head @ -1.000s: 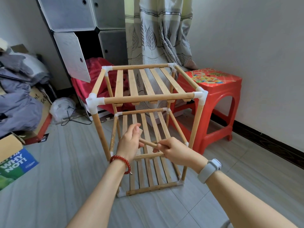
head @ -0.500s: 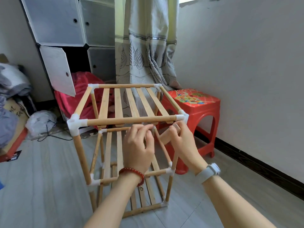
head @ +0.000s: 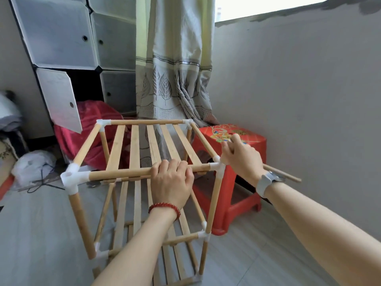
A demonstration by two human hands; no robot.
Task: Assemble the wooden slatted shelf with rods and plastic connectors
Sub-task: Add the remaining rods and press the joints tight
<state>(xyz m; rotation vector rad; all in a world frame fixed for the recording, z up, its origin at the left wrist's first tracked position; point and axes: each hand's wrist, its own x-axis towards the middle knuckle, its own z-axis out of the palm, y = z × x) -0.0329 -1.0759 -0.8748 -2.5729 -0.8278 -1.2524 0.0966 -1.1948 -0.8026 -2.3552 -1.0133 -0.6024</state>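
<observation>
Grey floor is carrying the shelf, red stool, white bag and cabinet.

Pale tan wooden shelf with white connectors, red stool with a floral print on top, grey-green curtain with leaf pattern, red bead bracelet, white watch, grey striped floor, red cloth

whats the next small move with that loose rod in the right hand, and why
Probably tip the loose rod upright and seat it in the near right corner connector. The right hand grips it beside that connector, while the left hand grips the front top rod, steadying the shelf.
</observation>
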